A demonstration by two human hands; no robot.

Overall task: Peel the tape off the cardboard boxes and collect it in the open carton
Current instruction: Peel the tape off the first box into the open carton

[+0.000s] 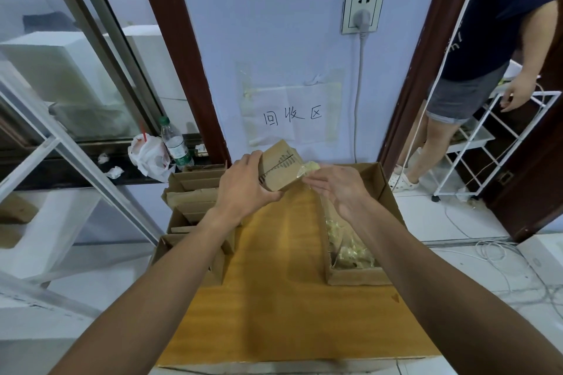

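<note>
My left hand [243,184] grips a small brown cardboard box [278,164] lifted above the far end of the wooden table [283,298]. My right hand [338,189] pinches a yellowish strip of clear tape [309,169] at the box's right edge. A thin clear strand of tape hangs down from that hand. Under and to the right of my right hand stands the open carton [384,192], with crumpled yellowish tape [350,250] piled at its near end.
Several opened cardboard boxes [195,201] stand in a row along the table's left edge. A person [475,70] stands in the doorway at the right beside a white wire rack [493,137]. A water bottle [175,143] and plastic bag [149,155] sit on the ledge at left.
</note>
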